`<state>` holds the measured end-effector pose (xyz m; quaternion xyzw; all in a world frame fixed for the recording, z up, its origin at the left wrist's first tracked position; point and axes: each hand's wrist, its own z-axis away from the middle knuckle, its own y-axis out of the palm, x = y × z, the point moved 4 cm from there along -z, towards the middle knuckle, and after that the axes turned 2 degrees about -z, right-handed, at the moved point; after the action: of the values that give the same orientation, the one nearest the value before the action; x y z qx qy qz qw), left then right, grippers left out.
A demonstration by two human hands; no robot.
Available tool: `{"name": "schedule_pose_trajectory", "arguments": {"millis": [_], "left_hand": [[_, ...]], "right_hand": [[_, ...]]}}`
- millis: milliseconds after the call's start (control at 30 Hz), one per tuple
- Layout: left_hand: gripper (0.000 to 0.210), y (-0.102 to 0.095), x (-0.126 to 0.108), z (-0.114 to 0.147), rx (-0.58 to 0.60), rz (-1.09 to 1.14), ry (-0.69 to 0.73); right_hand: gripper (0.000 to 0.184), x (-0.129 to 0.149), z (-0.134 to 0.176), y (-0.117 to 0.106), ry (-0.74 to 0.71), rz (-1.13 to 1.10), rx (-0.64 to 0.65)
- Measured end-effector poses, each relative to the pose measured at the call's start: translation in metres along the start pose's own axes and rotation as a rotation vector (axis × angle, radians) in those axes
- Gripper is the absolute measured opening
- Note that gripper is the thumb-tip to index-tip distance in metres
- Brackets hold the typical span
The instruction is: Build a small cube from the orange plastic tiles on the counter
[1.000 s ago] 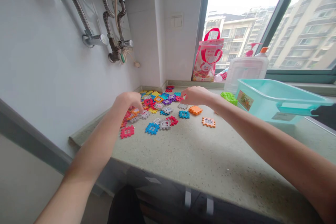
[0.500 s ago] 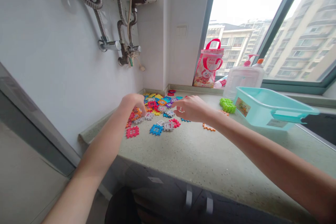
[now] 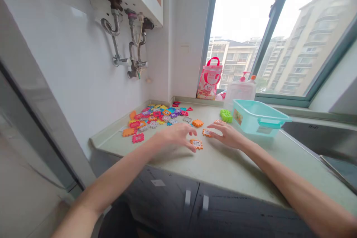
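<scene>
My left hand (image 3: 178, 134) reaches over the counter with thumb and fingers apart. Just at its thumb lies an orange interlocking plastic block with a white window insert (image 3: 197, 144); whether they touch I cannot tell. My right hand (image 3: 229, 134) is spread low over the counter, thumb and forefinger beside a second orange window block (image 3: 206, 132). More orange shows behind its fingers, partly covered. A plain orange block (image 3: 198, 123) lies between and beyond the two hands. Left of them spreads a loose pile of toothed blocks (image 3: 156, 114) in red, yellow, blue, purple and grey.
A turquoise plastic basket (image 3: 251, 119) stands at the right, with green blocks (image 3: 225, 115) beside it. Behind are a clear jug (image 3: 240, 91) and a red-handled bag (image 3: 209, 81) by the window. A sink (image 3: 315, 137) lies far right. Pipes (image 3: 134, 52) hang on the left wall.
My left hand has moved right, from the pile to the orange window block. My right hand has left the pile's right edge for the orange blocks. The view has shifted too.
</scene>
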<state>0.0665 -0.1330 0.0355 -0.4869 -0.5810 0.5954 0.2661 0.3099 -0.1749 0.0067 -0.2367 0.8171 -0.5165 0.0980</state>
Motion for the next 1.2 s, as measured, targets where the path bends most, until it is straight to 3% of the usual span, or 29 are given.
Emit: {"name": "schedule_pose_trajectory", "arguments": {"millis": [100,233,333,433,700,867,933,1033,1133,1200], "left_hand": [[0.04,-0.024,0.024,0.057,-0.256,-0.047,-0.133],[0.027,-0.05,0.082,0.166,-0.515,-0.273,-0.46],[0.037,-0.051,0.121,0.219,-0.445,-0.368,-0.66],[0.044,-0.047,0.139,0.233,-0.32,-0.325,-0.73],[0.048,-0.06,0.145,0.221,-0.234,-0.346,-0.798],[0.035,-0.087,0.106,0.21,-0.163,-0.712,-0.838],[0.037,-0.096,0.079,0.183,-0.164,-0.755,-0.826],[0.044,-0.09,0.038,0.109,-0.148,-0.507,-0.548],[0.046,-0.061,0.008,0.027,-0.101,-0.243,-0.154],[0.046,-0.037,0.0,-0.01,-0.063,-0.163,-0.012]], "right_hand": [[0.031,0.0,-0.003,0.0,-0.045,-0.051,0.003],[0.032,0.003,-0.005,-0.01,-0.053,-0.084,-0.049],[0.031,0.004,-0.006,-0.015,-0.044,-0.087,-0.051],[0.031,0.002,-0.005,-0.013,-0.004,-0.111,-0.008],[0.03,0.004,-0.003,-0.016,0.052,-0.117,0.022],[0.026,0.011,-0.004,-0.014,0.02,-0.097,-0.003],[0.025,0.011,-0.004,-0.01,0.03,-0.127,-0.021],[0.027,0.01,-0.004,-0.008,0.063,-0.169,-0.047],[0.027,0.008,-0.003,-0.008,0.078,-0.206,-0.037],[0.026,0.007,-0.003,-0.007,0.071,-0.217,-0.017]]}}
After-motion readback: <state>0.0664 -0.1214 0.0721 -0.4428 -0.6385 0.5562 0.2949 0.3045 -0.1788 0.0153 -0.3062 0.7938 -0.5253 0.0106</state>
